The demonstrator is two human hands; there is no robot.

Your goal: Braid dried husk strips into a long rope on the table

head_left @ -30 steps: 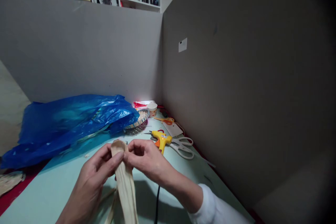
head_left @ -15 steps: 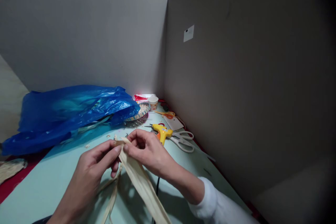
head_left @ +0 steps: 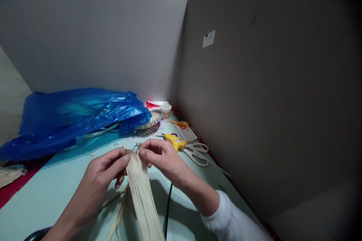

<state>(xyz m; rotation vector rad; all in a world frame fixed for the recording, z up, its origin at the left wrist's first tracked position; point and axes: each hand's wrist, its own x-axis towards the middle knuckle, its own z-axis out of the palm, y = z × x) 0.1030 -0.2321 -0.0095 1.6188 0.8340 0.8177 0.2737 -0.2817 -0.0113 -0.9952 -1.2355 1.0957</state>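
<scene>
A pale, wrinkled strip like dried corn husk (head_left: 143,192) hangs between my hands and runs down toward the lower edge of the view. My left hand (head_left: 106,171) pinches its upper left corner between thumb and fingers. At the upper right edge, my right hand (head_left: 161,158) pinches the same strip, its fingertips partly hidden. Narrower twisted strands (head_left: 120,211) of similar material dangle below my left hand. Just beyond my right hand lies a yellow glue gun (head_left: 175,142), partly covered by that hand.
White-handled scissors (head_left: 196,154) lie right of the glue gun, with orange-handled scissors (head_left: 181,124) farther back. A blue plastic bag (head_left: 82,116) covers the back left. A woven basket (head_left: 154,118) and paper cup (head_left: 166,110) stand near the corner. A black cord (head_left: 168,207) crosses the pale tabletop (head_left: 70,184).
My right hand has shifted slightly right, away from the left. The strip's top is spread wider, and its lower end has swung left. The view has turned slightly left.
</scene>
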